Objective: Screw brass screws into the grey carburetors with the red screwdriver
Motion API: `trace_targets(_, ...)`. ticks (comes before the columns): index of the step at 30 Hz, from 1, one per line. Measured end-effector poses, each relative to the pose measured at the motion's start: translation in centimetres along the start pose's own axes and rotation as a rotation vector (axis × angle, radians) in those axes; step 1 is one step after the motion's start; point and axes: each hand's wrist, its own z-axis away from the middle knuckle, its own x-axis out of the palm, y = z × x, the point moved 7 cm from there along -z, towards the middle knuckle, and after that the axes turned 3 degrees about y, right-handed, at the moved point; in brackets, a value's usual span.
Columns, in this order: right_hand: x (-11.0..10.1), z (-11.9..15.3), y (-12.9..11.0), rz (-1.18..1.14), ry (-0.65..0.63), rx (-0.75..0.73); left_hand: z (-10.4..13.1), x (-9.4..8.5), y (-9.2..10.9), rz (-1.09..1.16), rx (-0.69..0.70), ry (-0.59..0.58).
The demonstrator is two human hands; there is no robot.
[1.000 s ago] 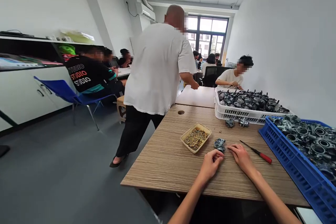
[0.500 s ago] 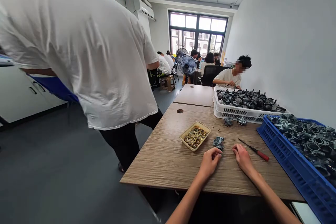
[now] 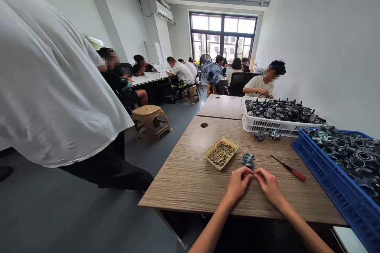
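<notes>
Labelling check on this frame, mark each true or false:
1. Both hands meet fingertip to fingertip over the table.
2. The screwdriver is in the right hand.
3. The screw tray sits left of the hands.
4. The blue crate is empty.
1. True: left hand and right hand touch at the tips.
2. False: the red-handled screwdriver lies on the table.
3. True: screw tray.
4. False: the blue crate holds metal carburetor bodies.

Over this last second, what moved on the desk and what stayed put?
The left hand and right hand came together; their fingertips now meet over something too small to make out. The person in white walked closer, past the left. The tray of screws, metal part, screwdriver and crates stayed put.
</notes>
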Motion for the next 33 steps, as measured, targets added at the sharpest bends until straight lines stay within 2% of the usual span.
trace_targets(4,-0.7,0.1,0.0,0.008,0.033,0.02,0.0,0.1,-0.2,-0.016,-0.01,0.005)
trace_targets(12,-0.1,0.3,0.5,-0.034,0.012,0.054,0.0,0.6,-0.2,-0.006,-0.012,-0.065)
trace_targets(18,0.2,1.0,-0.8,0.162,-0.076,-0.111,0.2,0.6,0.0,-0.04,0.031,-0.073)
trace_targets(21,-2.3,0.7,0.4,0.34,0.005,-0.14,0.2,0.4,0.0,-0.042,0.028,-0.048)
trace_targets(24,-6.9,0.4,3.3,0.568,0.206,-0.115,0.1,0.2,0.0,-0.02,0.019,-0.014)
trace_targets(27,-11.3,1.2,7.0,0.813,0.346,0.006,0.0,-0.1,-0.1,0.043,0.014,0.038)
trace_targets(30,-13.8,2.7,10.4,0.91,0.317,0.153,-0.2,-0.5,-0.2,0.079,0.007,0.103)
trace_targets(33,-14.5,3.4,11.8,0.792,0.258,0.193,-0.3,-0.9,-0.4,0.08,-0.003,0.161)
